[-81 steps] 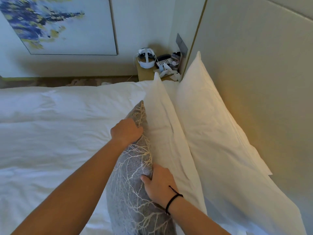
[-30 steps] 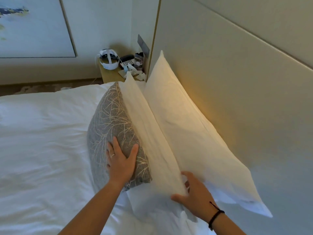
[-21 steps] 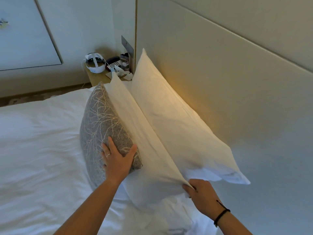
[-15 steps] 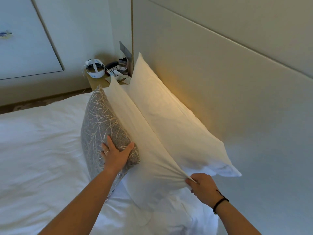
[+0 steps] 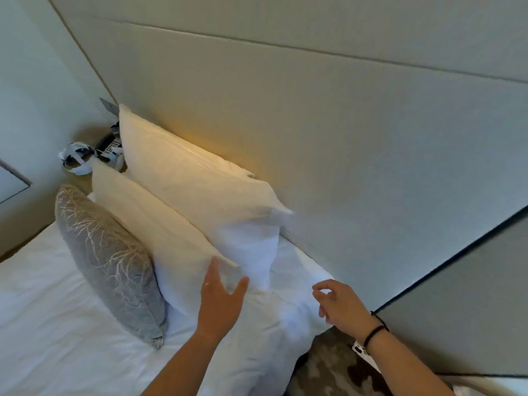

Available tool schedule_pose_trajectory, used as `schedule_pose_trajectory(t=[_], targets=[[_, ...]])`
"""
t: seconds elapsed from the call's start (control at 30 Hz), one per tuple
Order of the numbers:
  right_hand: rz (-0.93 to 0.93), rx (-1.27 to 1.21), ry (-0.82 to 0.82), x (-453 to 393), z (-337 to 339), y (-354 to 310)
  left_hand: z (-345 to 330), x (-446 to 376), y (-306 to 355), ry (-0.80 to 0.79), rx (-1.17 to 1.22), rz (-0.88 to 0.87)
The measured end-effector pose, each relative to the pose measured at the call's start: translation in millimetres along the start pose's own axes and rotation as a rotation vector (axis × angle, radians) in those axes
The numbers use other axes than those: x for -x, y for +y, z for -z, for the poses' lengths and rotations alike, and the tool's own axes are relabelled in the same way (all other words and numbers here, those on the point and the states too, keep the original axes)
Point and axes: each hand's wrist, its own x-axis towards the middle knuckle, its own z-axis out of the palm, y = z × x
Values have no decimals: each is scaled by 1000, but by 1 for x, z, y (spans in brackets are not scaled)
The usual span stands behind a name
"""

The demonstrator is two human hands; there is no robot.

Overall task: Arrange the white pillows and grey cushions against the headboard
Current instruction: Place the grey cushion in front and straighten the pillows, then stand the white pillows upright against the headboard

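Two white pillows stand on edge along the padded headboard (image 5: 328, 132): the back pillow (image 5: 197, 184) leans on it, the front pillow (image 5: 160, 232) leans on the back one. A grey cushion (image 5: 108, 261) with a pale branch pattern stands against the front pillow. My left hand (image 5: 221, 298) has straight, spread fingers touching the near end of the front pillow. My right hand (image 5: 340, 305) hovers over the white sheet near the bed's corner, fingers loosely curled, holding nothing.
The white bed sheet (image 5: 57, 324) spreads to the left. A bedside table (image 5: 83, 178) beyond the pillows carries a white headset (image 5: 75, 158) and a telephone. Patterned carpet (image 5: 331, 367) shows past the bed's near corner, below a grey wall panel.
My right hand let go of the front pillow's corner and drew back. My left hand left the grey cushion and moved onto the front pillow's end. The view swung right.
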Motion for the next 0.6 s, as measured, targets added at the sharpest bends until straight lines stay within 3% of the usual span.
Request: schedule_pose_trajectory(t=[0.1, 0.17, 0.43, 0.6], targets=[[-189, -127, 97, 43, 32, 80, -50, 38, 27, -396, -129, -87], [-258, -192, 191, 80, 45, 129, -79, 59, 48, -572, -247, -188], [-466, -376, 640, 252, 56, 247, -186, 135, 133, -980, -493, -648], [-741, -645, 996, 383, -12, 265, -271, 202, 148, -1273, -614, -877]])
